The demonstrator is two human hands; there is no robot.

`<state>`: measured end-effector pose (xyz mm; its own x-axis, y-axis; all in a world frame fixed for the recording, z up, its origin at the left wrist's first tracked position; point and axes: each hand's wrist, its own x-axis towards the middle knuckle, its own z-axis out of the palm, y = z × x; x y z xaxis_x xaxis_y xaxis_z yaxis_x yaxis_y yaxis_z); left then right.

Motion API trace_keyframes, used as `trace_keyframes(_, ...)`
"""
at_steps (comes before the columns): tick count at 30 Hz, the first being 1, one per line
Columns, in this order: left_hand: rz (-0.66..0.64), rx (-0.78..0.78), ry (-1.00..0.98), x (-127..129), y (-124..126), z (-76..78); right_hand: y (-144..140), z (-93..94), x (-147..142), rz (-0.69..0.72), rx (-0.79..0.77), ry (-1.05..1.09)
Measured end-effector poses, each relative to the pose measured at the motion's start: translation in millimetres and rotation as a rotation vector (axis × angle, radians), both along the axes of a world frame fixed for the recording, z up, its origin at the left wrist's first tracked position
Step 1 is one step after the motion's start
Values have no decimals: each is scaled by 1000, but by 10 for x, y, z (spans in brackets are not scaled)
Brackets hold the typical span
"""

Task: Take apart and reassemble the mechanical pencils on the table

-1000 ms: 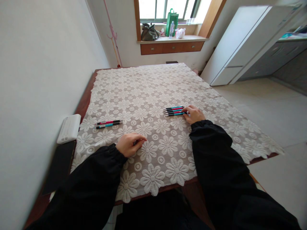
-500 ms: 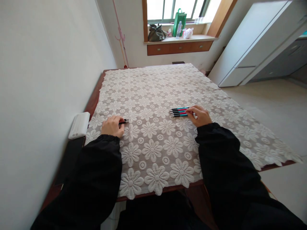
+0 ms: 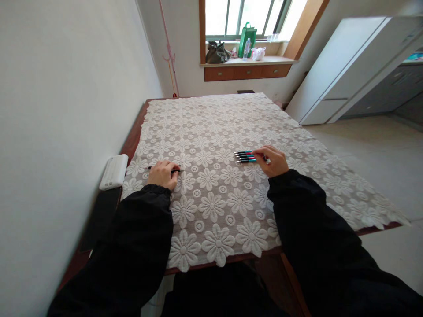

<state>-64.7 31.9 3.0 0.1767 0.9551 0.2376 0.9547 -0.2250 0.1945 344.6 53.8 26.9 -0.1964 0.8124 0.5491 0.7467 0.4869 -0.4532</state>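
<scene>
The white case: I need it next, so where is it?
In the head view, the white case lies at the table's left edge against the wall, just left of the left hand.

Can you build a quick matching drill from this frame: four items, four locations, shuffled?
Items:
1. left hand
2. right hand
3. white box
4. green bag

Locations:
A. on the window sill at the far wall
B. on the table edge beside the left wall
C. resting on the row of pens right of centre
D. covering pens near the table's left side

Pairs: 1-D, 2-C, 3-B, 4-A
</scene>
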Motion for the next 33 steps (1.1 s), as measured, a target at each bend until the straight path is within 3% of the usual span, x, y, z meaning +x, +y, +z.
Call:
trace_keyframes(4,-10,42,-55,-13,20,-11,157,-40,-54,-167,-17,178)
trace_keyframes(7,-54,24,-74,-30,41,-22,193,-165,-118,-186,-37,264)
trace_keyframes(11,-40,18,-55,-37,50,-29,100,-306,-212,-45,-71,138)
trace_keyframes(15,-24,55,-36,-42,55,-55,20,-320,-264,97,-54,55)
trace_keyframes(20,-58,-2,-77,-54,85,-102,16,-296,-268,128,-76,26)
trace_keyframes(23,-67,8,-117,-52,94,-103,45,-326,-256,217,-9,26)
trace_keyframes(29,55,-32,-206,-39,93,-121,93,-420,-250,335,137,13)
trace_keyframes(33,-21,10,-198,-17,85,-111,86,-420,-257,357,123,-39)
